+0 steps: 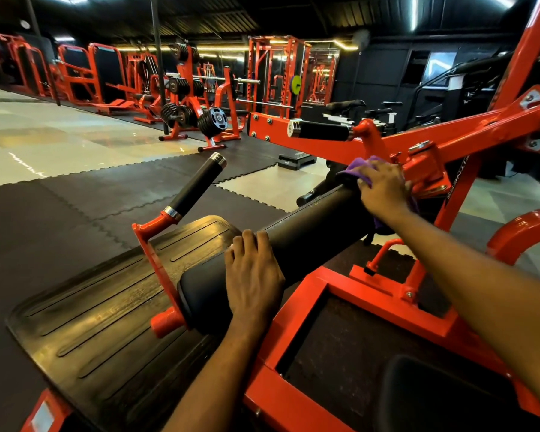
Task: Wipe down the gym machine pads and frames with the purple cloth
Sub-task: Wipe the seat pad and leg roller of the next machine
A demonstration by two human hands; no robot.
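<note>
A long black roller pad (312, 232) runs diagonally across an orange machine frame (349, 294). My left hand (253, 275) rests on the pad's near end, its fingers curved over the top. My right hand (384, 191) presses the purple cloth (356, 168) onto the pad's far end, beside an orange bracket (424, 169). Most of the cloth is hidden under that hand, with a bit hanging below the wrist.
A black ribbed footplate (100, 307) lies under the pad on the left. Two black-gripped handles (197, 185) (321, 130) stick out from the frame. A black seat pad (443, 397) sits at the lower right. Orange racks and weight plates (212, 120) stand beyond the rubber floor mats.
</note>
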